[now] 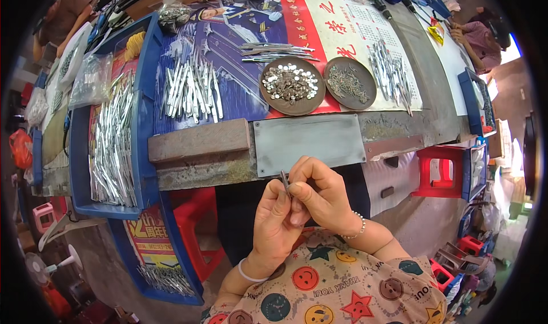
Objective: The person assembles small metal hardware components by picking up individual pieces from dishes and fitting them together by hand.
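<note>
Just beyond my body, near the table's front edge, my left hand (272, 213) and my right hand (319, 191) meet with fingers closed. A slim silver metal piece (284, 179) is pinched between them, its upper end sticking up; the rest is hidden by the fingers. Past my hands lies a grey metal plate (308, 141). Behind it are two round brown dishes: the left dish (293, 112) bears small shiny discs, the right dish (358, 105) thin metal pins. Slender silver strips form a left pile (191, 87), a middle pile (274, 51) and a right pile (391, 73).
Left of the plate lies a brown block (200, 141). A deep blue tray (149, 56) full of silver strips stands at the left, a lower blue tray (197, 292) beneath it. Red stools (425, 173) stand below the table. Other people (485, 41) sit across the far sides.
</note>
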The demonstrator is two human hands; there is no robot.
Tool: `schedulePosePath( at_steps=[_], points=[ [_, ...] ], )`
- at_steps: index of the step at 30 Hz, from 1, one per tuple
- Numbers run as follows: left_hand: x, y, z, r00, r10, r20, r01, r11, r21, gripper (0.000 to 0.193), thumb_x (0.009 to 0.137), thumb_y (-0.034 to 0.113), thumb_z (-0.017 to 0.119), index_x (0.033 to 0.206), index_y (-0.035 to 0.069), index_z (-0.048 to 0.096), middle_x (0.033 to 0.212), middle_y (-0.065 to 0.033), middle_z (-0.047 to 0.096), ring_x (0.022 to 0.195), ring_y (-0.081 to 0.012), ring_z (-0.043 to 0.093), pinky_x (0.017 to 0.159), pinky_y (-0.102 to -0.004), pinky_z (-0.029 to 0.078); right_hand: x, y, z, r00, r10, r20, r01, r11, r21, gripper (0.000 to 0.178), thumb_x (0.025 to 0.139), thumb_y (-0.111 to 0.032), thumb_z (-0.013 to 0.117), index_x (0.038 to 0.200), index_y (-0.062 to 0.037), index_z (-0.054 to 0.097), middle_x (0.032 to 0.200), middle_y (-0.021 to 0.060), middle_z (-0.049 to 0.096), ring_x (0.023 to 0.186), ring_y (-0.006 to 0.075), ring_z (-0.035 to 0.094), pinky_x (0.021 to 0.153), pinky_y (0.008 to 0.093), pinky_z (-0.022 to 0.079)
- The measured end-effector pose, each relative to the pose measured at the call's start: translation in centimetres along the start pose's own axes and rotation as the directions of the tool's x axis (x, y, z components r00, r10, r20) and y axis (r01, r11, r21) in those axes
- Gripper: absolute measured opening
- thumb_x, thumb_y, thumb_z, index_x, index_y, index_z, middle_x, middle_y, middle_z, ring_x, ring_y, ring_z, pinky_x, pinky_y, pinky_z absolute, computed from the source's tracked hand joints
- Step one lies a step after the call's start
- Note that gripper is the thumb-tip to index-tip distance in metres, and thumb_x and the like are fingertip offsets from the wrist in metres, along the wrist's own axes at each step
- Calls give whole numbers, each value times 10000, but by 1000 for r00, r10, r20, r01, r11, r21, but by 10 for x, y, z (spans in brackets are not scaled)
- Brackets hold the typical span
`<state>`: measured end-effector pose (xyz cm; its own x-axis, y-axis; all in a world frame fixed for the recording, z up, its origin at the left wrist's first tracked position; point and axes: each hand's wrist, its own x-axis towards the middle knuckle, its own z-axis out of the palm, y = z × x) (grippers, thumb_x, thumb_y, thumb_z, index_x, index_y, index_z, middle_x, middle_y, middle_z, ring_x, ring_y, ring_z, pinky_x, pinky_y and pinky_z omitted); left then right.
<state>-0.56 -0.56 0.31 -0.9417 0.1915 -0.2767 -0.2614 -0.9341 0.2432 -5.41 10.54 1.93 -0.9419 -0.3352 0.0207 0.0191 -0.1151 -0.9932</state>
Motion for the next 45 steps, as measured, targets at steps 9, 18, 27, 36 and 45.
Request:
schedulePosePath(
  at_steps=[9, 18, 27, 36, 45],
  points=[
    [3, -3, 4, 976, 216, -19, -200, 930, 309, 111, 941, 123, 549, 893, 84, 457, 739, -14, 499, 631, -73, 444, 576, -205, 390, -1, -5, 3, 971, -231, -68, 181, 887, -424, 187, 832, -103, 650, 782, -14, 493, 731, 84, 516, 594, 185, 546, 524, 289, 444],
    [-6, -4, -1, 945, 316, 87, -316, 806, 500, 188, 937, 209, 570, 862, 109, 430, 666, 41, 408, 557, -36, 382, 500, -176, 313, -3, -27, -9, 978, 133, 159, -121, 989, -87, 247, 876, -201, 635, 776, -18, 502, 739, 56, 530, 646, 153, 535, 581, 285, 428],
    [-20, -8, 32, 965, 254, -66, -195, 862, 469, 202, 943, 189, 553, 822, 85, 429, 668, -25, 465, 581, -98, 434, 547, -215, 381, -15, -16, -16, 975, -180, 130, 196, 972, -128, 192, 883, -167, 619, 834, -7, 525, 812, 79, 535, 691, 195, 546, 629, 298, 445],
    [-16, -16, 34, 985, 173, -29, -134, 850, 510, 163, 941, 187, 554, 859, 89, 454, 700, -28, 492, 589, -93, 441, 552, -212, 385, -21, -21, -35, 975, -168, 144, 194, 963, -188, 176, 884, -151, 578, 851, -8, 482, 799, 109, 505, 697, 275, 543, 621, 352, 439],
    [-7, -16, 14, 984, 126, 123, -167, 890, 425, 170, 933, 213, 567, 914, 90, 452, 685, -18, 475, 509, -68, 416, 465, -185, 352, -11, -13, -42, 946, -222, 237, 245, 967, -70, 232, 889, -185, 611, 811, -13, 476, 815, 81, 501, 679, 205, 506, 618, 292, 428]
  ],
)
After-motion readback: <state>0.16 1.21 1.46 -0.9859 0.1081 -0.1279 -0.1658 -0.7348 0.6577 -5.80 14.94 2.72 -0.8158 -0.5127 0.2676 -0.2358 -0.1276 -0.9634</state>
